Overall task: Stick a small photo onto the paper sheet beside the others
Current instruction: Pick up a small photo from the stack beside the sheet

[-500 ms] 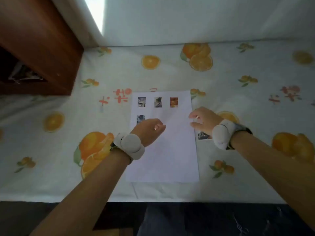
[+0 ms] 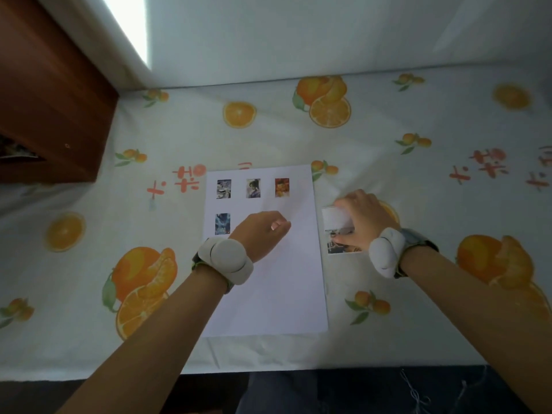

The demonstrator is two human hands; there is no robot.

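A white paper sheet (image 2: 268,294) lies on the orange-print cloth. Three small photos (image 2: 253,188) are stuck in a row along its top, and a fourth photo (image 2: 222,224) sits below the leftmost one. My left hand (image 2: 263,231) hovers over the sheet just right of that fourth photo, fingers curled, with nothing visible in them. My right hand (image 2: 364,222) rests on a strip of photos (image 2: 334,218) lying just off the sheet's right edge. Its fingers are at the strip's top and its thumb lower down. The hand hides the strip's right part.
A brown wooden cabinet (image 2: 44,100) stands at the back left. A pale wall (image 2: 328,34) closes the far side. The table's front edge (image 2: 268,369) runs near my body. White bands sit on both wrists.
My right hand has moved right and down, off the sheet's edge and onto the photo strip. My left hand has stayed in nearly the same place over the sheet.
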